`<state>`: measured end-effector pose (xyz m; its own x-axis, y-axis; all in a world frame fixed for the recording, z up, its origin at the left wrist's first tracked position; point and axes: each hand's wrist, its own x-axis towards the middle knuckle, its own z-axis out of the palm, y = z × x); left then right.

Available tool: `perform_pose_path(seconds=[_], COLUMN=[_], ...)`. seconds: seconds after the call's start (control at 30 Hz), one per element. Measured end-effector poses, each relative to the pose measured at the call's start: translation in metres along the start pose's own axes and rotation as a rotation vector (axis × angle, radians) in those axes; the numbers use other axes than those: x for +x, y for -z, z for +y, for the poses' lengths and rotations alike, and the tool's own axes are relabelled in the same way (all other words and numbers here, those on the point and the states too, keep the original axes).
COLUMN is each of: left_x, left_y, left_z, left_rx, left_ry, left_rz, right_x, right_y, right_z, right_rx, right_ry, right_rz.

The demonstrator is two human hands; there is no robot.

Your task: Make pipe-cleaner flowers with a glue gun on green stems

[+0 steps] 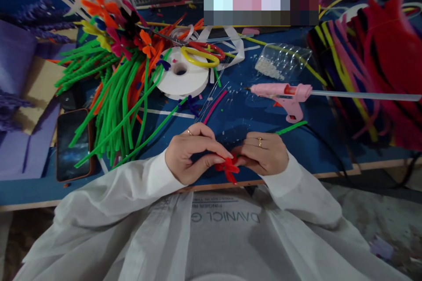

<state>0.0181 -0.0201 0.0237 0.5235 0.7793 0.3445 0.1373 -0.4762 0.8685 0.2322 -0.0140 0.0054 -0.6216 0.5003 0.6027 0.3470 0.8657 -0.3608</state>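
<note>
A small red pipe-cleaner flower (230, 167) is held over the table's front edge, between my two hands. My left hand (194, 151) pinches its petals with thumb and forefinger. Closed behind the flower, my right hand (263, 153) grips a green pipe-cleaner stem (292, 128), whose far end sticks out past the knuckles toward the right. The join of stem and flower is mostly hidden by the fingers. Just beyond my left hand lie a magenta pipe cleaner (215, 107) and a dark blue flower (189, 106) on a green stem.
A pink glue gun (280, 91) with a long glue stick lies beyond my right hand, its cord running right. Behind are a ribbon spool (198, 80), scissors (201, 56) and a clear bead tray (280, 63). Pipe-cleaner bundles (115, 109) and a phone (75, 142) lie left.
</note>
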Motion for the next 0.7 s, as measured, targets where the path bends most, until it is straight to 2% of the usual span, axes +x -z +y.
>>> perform_pose_path(seconds=[0.7], left_x=[-0.0006], left_y=[-0.0047], left_z=[0.0006], left_rx=[-0.069], left_ry=[0.063], left_rz=[0.025], right_x=[-0.0017], right_y=[-0.0018], right_z=[0.0001], right_rx=[0.022], right_ry=[-0.018], right_rz=[0.012])
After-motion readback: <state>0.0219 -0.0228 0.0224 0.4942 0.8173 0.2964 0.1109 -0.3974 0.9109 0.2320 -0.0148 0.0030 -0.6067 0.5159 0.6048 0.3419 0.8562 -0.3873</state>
